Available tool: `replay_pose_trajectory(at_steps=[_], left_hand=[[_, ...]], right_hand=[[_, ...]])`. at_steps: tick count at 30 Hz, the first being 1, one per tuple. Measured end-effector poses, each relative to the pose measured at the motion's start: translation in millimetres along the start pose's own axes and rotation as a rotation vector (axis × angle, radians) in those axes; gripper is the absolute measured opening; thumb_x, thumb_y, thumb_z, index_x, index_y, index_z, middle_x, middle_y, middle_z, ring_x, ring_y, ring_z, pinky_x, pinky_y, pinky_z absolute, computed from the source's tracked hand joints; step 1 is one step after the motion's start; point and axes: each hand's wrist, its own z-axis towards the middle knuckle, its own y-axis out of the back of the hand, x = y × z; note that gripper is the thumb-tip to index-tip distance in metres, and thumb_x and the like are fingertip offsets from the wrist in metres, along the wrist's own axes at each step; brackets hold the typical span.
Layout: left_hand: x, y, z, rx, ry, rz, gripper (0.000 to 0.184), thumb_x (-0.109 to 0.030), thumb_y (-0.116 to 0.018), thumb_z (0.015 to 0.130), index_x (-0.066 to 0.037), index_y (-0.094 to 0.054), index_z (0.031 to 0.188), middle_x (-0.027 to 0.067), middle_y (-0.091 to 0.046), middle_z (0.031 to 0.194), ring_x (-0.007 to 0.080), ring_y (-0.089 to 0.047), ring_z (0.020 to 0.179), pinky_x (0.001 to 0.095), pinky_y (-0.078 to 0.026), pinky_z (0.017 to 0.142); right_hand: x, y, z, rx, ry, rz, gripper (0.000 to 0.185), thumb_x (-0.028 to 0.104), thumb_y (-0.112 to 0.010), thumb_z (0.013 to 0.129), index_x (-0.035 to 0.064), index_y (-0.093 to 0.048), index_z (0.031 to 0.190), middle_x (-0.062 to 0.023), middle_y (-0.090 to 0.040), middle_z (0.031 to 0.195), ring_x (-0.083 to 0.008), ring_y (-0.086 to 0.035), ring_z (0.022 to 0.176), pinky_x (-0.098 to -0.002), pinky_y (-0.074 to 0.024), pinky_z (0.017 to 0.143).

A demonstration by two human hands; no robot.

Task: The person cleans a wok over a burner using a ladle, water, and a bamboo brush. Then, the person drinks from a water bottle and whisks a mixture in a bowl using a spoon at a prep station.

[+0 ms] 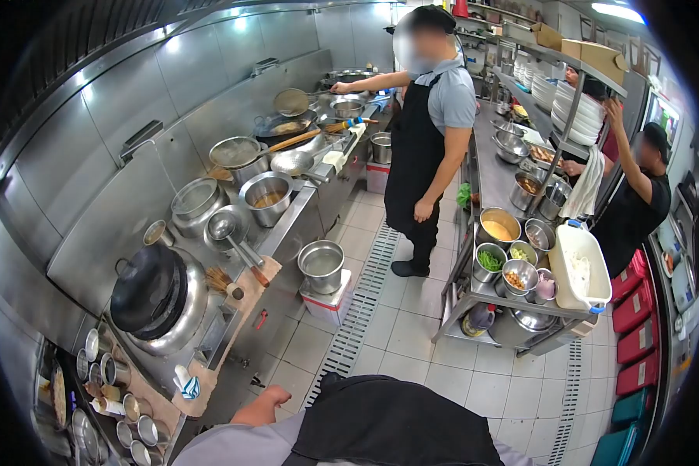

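Left hand (276, 394): seven o'clock, forearm angled outward near the steel counter (303, 208), grip unclear to me. Right hand: out of sight, state unknown.

A ceiling lamp (618, 12) glares, the steel wall (217, 74) glints, and dark edges curve

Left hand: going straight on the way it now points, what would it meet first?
The way looks free: the left hand seems aimed over the floor tiles toward the drain grate, apparently lower down, though depth is unclear.
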Motion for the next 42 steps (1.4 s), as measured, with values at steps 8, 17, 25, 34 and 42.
replay_pose_trajectory(at_steps=[8,17,25,34,42], left_hand=[[-0.7,-0.7,8.2,0.044,0.001,0.098,0.044,-0.038,-0.06,0.083,0.003,-0.069,0.098,0.0178,-0.07,0.097,0.0245,-0.071,0.072,0.0361,-0.054,0.076],[-0.3,-4.4,4.6,0.042,-0.006,0.061,0.042,-0.036,-0.058,0.083,0.001,-0.07,0.095,0.0186,-0.07,0.097,0.0245,-0.072,0.072,0.0355,-0.054,0.075],[3.7,-5.5,12.5,0.018,-0.089,0.092,0.04,-0.034,-0.057,0.084,0.002,-0.07,0.092,0.0189,-0.07,0.091,0.0249,-0.071,0.07,0.0364,-0.055,0.072],[19.1,3.7,37.1,0.055,-0.406,0.447,0.032,-0.029,-0.056,0.085,-0.001,-0.069,0.092,0.0159,-0.07,0.084,0.0252,-0.071,0.067,0.0374,-0.056,0.066],[-1.6,18.8,24.0,0.058,-0.297,0.333,0.031,-0.029,-0.057,0.086,-0.002,-0.064,0.099,0.0156,-0.069,0.088,0.025,-0.069,0.071,0.0373,-0.055,0.067]], right_hand=[[17.4,10.4,-1.6,0.025,-0.004,-0.052,0.033,0.033,-0.061,0.081,0.0008,-0.068,0.087,-0.0189,-0.067,0.088,-0.0295,-0.067,0.082,-0.0369,-0.0538,0.07],[25.6,15.4,-5.2,0.04,0.0,-0.082,0.031,0.029,-0.058,0.083,-0.0014,-0.066,0.086,-0.0193,-0.067,0.081,-0.0289,-0.067,0.074,-0.0382,-0.0548,0.062],[30.0,16.4,-9.9,0.051,0.037,-0.103,0.03,0.025,-0.056,0.085,-0.0034,-0.064,0.085,-0.0197,-0.066,0.076,-0.0283,-0.068,0.067,-0.0393,-0.0557,0.056],[73.6,31.8,-63.5,0.103,-0.046,0.29,0.029,0.022,-0.054,0.088,-0.0056,-0.062,0.084,-0.0201,-0.065,0.07,-0.0276,-0.069,0.059,-0.0406,-0.0567,0.048],[153.9,56.6,-134.9,0.034,-0.201,0.09,0.034,0.025,-0.052,0.089,-0.008,-0.059,0.085,-0.0194,-0.065,0.073,-0.0253,-0.07,0.06,-0.0396,-0.0584,0.049]])
